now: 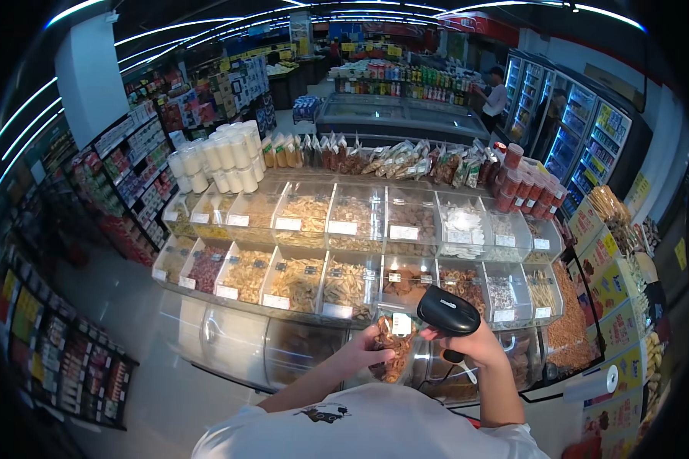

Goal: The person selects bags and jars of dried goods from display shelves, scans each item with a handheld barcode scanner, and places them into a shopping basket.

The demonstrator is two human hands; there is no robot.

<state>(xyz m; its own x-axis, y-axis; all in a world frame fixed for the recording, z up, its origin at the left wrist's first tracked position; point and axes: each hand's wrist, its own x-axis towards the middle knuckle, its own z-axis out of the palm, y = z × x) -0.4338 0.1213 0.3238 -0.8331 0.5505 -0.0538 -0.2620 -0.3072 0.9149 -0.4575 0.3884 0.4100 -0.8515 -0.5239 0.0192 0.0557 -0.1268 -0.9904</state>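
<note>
My left hand (373, 349) grips a clear plastic bag of dried brown-orange food pieces (394, 349); a white label with a printed code (402, 324) is stuck near its top. In my right hand (475, 344) is a black handheld barcode scanner (449, 310). Its head is level with the label, a short way to the right of the bag. A dark cable (436, 385) hangs below the scanner. Both hands are over the front of a bulk-food display, before the clear bins of dried goods (344, 287). My right palm is partly hidden by the scanner.
White-filled containers (229, 158) are stacked at the display's back left, red-filled jars (531, 186) at its back right. Packed bags (399, 159) line the rear edge. Plastic roll (591, 383) stands at right. A person (495, 97) is near the drinks fridges (574, 132).
</note>
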